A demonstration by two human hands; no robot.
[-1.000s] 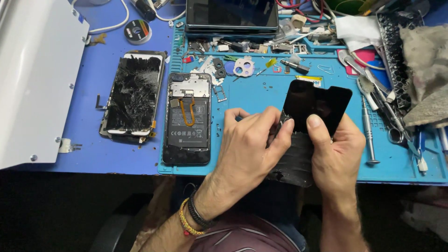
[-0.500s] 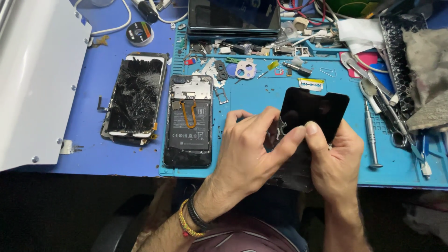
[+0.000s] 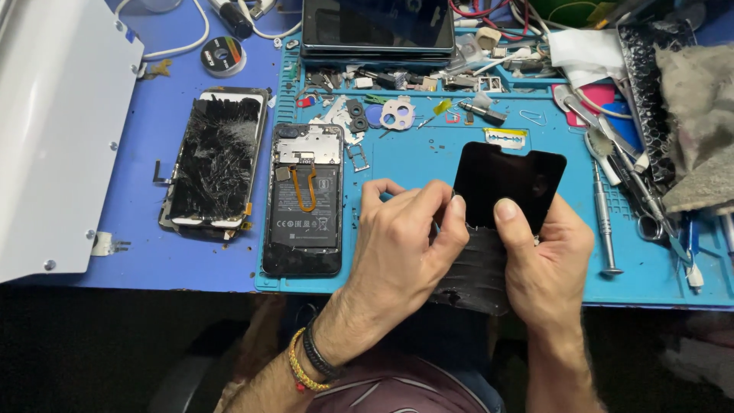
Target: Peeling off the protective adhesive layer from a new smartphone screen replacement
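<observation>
Both my hands grip a black phone screen panel [image 3: 507,183] over the near edge of the blue work mat [image 3: 428,164]. The panel's upper half is smooth and glossy; its lower part [image 3: 478,268] looks shattered and rough. My left hand [image 3: 401,245] pinches its left edge with the thumb by the middle. My right hand [image 3: 547,260] holds the right side, thumb pressed on the face. Left of my hands lies an opened phone [image 3: 304,200] showing its battery and an orange flex cable. Further left lies a cracked black screen [image 3: 216,159].
Small parts, screws and a camera plate [image 3: 397,115] litter the mat's far side. A dark tablet [image 3: 377,27] lies at the back. A screwdriver [image 3: 602,218], tweezers and scissors [image 3: 650,206] lie at right beside a grey cloth [image 3: 699,115]. A white device [image 3: 53,130] fills the left.
The panel has tipped up and back a little between my hands, showing more of the shattered lower part. My fingers shifted slightly on its edges.
</observation>
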